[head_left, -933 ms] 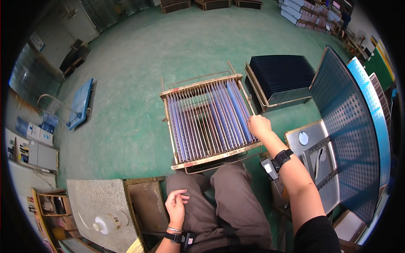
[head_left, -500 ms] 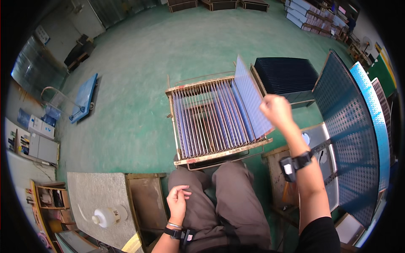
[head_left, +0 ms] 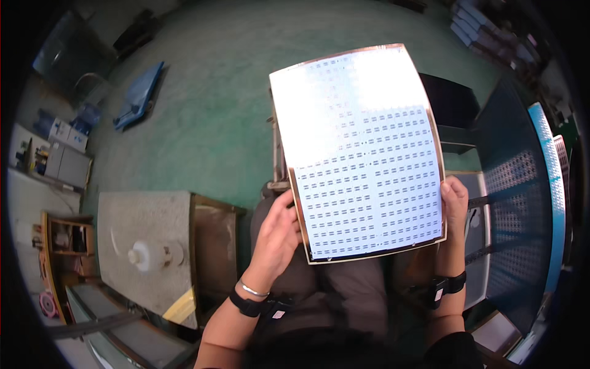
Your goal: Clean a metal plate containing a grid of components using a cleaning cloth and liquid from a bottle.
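Head view: we hold a perforated sheet by its side edges

Our left hand [head_left: 278, 230] and right hand [head_left: 453, 206] pinch the pale sheet [head_left: 362, 154] at opposite lower edges, above our lap. Beyond the fingertips, green floor [head_left: 209, 111] lies open. Left of them a white bottle [head_left: 147, 255] stands on a speckled table [head_left: 138, 215].

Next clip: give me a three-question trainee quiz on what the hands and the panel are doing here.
1. True or false: both hands grip the thin copper-edged panel.
2. Which edge of the panel does the left hand hold? A) left edge B) top edge C) right edge
3. What stands on the grey stone-topped table to the person's left?

Key
1. True: the left hand holds one side and the right hand the other.
2. A, near the lower corner.
3. A white plastic bottle.
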The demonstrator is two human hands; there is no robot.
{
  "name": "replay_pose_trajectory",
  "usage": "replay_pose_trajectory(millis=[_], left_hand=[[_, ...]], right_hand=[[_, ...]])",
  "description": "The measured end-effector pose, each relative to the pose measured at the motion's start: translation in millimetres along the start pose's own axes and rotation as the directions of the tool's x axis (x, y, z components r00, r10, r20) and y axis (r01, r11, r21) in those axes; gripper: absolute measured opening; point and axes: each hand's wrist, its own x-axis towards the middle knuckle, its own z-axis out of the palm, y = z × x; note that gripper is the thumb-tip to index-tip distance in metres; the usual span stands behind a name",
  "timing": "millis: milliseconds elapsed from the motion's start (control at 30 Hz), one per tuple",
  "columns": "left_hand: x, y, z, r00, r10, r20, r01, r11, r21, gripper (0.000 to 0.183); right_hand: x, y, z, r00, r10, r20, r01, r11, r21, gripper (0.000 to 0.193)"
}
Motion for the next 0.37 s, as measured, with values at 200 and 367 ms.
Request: replay_pose_trajectory(millis=[200,367], left_hand=[[-17,-7,0,0.983,0.146,-0.108,-0.140,0.988,0.059,0.044],[-32,-4,0,0.982,0.143,-0.123,-0.140,0.990,0.032,0.040]], right_hand=[[-25,34,26,0.998,0.055,-0.021,-0.055,0.998,-0.021,0.022],[-34,46,22,0.996,0.024,0.081,-0.028,0.999,0.039,0.021]])
